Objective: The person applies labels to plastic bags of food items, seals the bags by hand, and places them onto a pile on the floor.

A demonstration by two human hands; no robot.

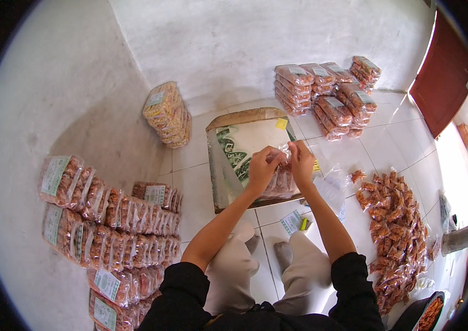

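Note:
A clear plastic bag (282, 185) with reddish-brown contents stands at the near right of a low box-like table (231, 197). My left hand (264, 168) pinches the left side of its gathered top. On the other side, the fingers of my right hand (300, 161) are closed on the same bag top. Both hands are close together above the filled part. A yellow paper square (281, 123) lies on the table's far right, over a sheet with a green pattern (235, 154). The exact contents of the bag are blurred.
Packed bags (107, 209) are stacked along the left wall, with more stacks (333, 105) at the back right. A stack of yellowish bags (168, 116) stands behind the table. Small packets (394, 231) are heaped on the right floor. Printed labels (291, 222) lie near my feet.

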